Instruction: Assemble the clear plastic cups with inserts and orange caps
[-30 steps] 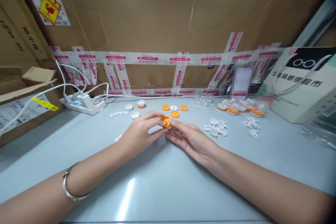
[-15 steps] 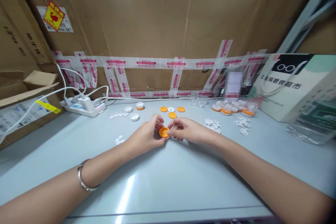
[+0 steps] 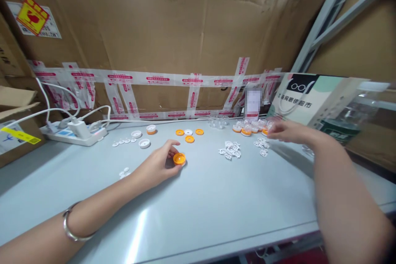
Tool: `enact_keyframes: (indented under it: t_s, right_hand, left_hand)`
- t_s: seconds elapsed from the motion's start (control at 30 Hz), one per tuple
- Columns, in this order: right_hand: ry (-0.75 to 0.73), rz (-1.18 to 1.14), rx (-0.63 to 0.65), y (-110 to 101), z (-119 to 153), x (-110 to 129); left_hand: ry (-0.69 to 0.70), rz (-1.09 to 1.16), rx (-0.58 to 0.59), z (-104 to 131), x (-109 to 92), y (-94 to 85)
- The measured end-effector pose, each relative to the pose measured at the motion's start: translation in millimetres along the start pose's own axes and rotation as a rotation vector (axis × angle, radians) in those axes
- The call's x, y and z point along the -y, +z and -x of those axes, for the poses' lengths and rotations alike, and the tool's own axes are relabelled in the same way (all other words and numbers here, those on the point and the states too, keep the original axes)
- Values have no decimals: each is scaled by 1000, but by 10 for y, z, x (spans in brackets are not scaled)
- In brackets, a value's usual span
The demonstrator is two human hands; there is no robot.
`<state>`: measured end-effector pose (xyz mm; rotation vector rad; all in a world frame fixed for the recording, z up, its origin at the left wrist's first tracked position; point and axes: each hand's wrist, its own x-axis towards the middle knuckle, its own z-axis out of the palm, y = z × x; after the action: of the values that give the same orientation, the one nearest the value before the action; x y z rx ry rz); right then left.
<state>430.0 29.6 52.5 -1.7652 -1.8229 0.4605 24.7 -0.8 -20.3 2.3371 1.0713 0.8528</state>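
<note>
Cardboard (image 3: 154, 29) backs a grey table (image 3: 216, 206), left fingers (image 3: 173, 170) clasping an orange cup (image 3: 179, 159), right fingers (image 3: 274, 129) unclear in grip.

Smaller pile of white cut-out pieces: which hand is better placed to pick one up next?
Right, I'd judge: the right hand is just beside that pile, while the left hand is farther off, its fingers around the orange cup.

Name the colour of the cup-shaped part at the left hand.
The part is orange, seen best in the head view.
</note>
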Motion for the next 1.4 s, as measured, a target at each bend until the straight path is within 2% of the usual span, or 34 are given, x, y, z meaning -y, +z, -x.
enact_keyframes:
  t_s: [0.07, 0.13, 0.3, 0.43, 0.5, 0.6, 0.7, 0.77, 0.83, 0.93, 1.03, 1.2, 1.3, 1.37, 1.4]
  right_hand:
    - [133, 133, 110, 54, -8, -112]
    - [190, 202, 170, 140, -53, -127]
    - [200, 215, 199, 261, -154, -103]
    - [192, 135, 209, 256, -111, -123]
    - [154, 66, 188, 260, -71, -55]
    - [48, -95, 163, 356, 3, 243]
    - [-96, -386, 229, 613, 126, 750]
    - [-103, -809, 393, 837, 238, 1120]
    - [-79, -1033, 562, 1052, 348, 1435]
    - [-57, -1191, 731, 1295, 464, 1714]
    - [-40, -1289, 822, 1450, 508, 1780]
    - [4, -1336, 830, 1604, 548, 1743]
    - [-49, -1219, 781, 1551, 509, 1698]
    - [-122, -1006, 607, 1405, 404, 1598]
    - [-162, -854, 453, 1303, 330, 1516]
  left_hand:
    - [19, -9, 1, 4, -5, -4]
    - [38, -30, 2, 11, -18, -14]
    - [50, -84, 6, 28, -48, -32]
    - [28, -75, 44, 32, -38, -34]
    - [30, -80, 26, 33, -35, -43]
    - [66, -108, -55, 37, -60, -78]
    - [155, -116, -133, 40, -139, -129]
    - [245, -99, -194, 43, -216, -164]
    - [352, -76, -268, 48, -296, -196]
    - [476, -61, -399, 49, -381, -237]
    - [530, -70, -487, 39, -388, -265]
    - [569, -65, -434, 23, -319, -263]
    - [585, -67, -440, 24, -306, -250]
    - [569, -73, -451, 25, -308, -245]
    - [557, -74, -454, 25, -307, -244]
